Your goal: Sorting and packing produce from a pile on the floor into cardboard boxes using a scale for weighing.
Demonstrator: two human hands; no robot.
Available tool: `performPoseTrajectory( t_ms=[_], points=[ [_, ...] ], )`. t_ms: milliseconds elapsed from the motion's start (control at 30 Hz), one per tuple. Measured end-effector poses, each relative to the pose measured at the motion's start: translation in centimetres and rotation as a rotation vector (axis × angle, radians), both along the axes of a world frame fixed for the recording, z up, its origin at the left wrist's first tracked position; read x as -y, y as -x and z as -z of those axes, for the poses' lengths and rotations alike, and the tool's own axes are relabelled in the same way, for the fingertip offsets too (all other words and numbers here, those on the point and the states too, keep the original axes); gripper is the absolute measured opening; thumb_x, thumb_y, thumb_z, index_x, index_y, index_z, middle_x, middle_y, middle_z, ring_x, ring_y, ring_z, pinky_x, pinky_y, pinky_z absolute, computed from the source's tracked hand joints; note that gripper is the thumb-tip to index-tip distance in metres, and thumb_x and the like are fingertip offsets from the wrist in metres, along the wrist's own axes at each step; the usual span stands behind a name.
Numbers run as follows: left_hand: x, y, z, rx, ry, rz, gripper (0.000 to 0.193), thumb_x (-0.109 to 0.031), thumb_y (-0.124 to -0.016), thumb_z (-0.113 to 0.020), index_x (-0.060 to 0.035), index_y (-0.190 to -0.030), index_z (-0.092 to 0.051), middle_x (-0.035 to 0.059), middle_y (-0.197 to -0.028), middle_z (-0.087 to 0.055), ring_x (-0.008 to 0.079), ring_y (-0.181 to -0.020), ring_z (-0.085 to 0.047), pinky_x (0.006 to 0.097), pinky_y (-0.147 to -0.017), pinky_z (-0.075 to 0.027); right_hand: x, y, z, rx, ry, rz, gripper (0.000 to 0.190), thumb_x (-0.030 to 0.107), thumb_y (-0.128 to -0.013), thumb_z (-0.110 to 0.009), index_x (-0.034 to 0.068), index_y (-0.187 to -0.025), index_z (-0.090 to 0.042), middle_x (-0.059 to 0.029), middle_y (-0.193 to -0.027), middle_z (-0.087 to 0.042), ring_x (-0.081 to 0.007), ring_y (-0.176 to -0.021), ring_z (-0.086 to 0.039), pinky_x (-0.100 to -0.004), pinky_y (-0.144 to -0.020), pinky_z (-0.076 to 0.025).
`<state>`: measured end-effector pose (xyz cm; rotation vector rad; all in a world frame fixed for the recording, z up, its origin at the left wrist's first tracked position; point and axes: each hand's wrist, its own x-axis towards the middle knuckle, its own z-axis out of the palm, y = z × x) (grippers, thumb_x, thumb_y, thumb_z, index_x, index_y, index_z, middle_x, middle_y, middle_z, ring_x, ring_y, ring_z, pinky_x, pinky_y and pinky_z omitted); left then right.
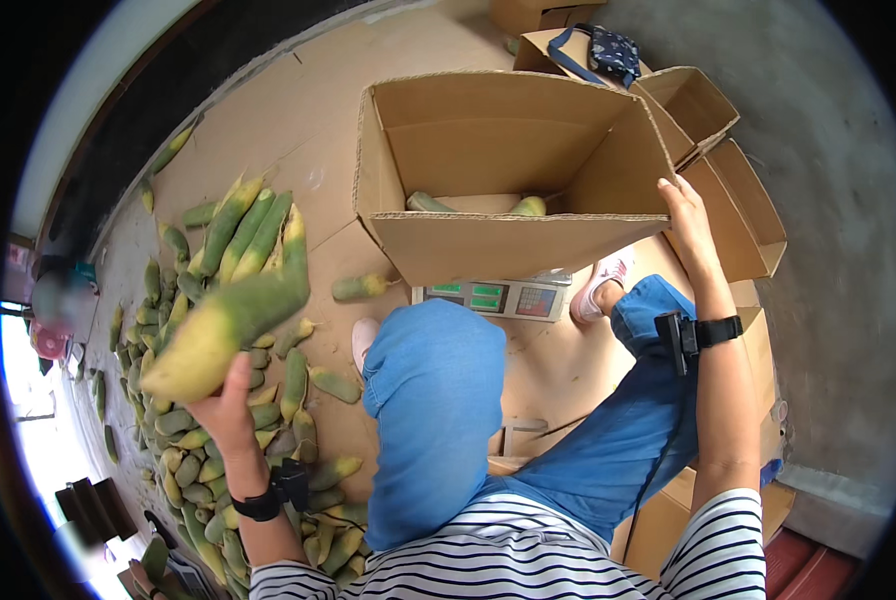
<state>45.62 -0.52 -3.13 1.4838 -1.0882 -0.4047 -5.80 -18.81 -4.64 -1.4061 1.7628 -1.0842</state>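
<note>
My left hand [226, 412] grips the pale yellow end of a large green radish [230, 330], raised over a heap of similar radishes [192, 480]. With my right hand [686, 210] I hold the near right corner of an open cardboard box [523, 244], fingers on its rim. Inside the box, partly hidden by its near wall, lie a green radish [429, 202] and a yellowish one [529, 205]. The box rests over a digital scale [493, 298] whose lit display and keypad face me. One small radish [361, 287] lies left of the scale.
More open cardboard boxes [748, 217] stand at the right, and a dark patterned bag [613, 56] lies on a box behind. Longer radishes [241, 232] are piled at the left. Cardboard sheets [320, 90] cover the floor. My knees flank the scale's front. A person's hand [144, 581] shows at lower left.
</note>
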Motion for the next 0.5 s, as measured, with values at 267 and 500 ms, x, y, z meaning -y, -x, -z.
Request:
performPoseTrajectory(
  t_ms=[267, 500],
  points=[
    [12.4, 13.1, -7.0, 0.441, 0.250, 0.520, 0.048, -0.010, -0.074, -0.073, -0.0008, -0.118, -0.054, 0.0106, -0.118, -0.056, 0.0210, -0.106, -0.056, 0.0338, -0.092, -0.045, 0.1, -0.4, 0.6, -0.068, 0.053, -0.044, 0.032, 0.025, -0.091, -0.048, -0.001, -0.106, -0.057, -0.0090, -0.089, -0.062, -0.0169, -0.086, -0.055, -0.0310, -0.081, -0.042],
    [11.5, 11.9, -4.2, 0.240, -0.034, 0.629, 0.029, -0.007, -0.089, -0.058, -0.0004, -0.117, -0.055, 0.0073, -0.113, -0.057, 0.0142, -0.104, -0.057, 0.0277, -0.089, -0.045, -0.2, -0.4, 0.4, -0.183, 0.058, -0.060, 0.035, 0.027, -0.091, -0.048, 0.000, -0.110, -0.057, -0.0146, -0.100, -0.064, -0.0233, -0.096, -0.058, -0.0354, -0.086, -0.042]
  ],
)
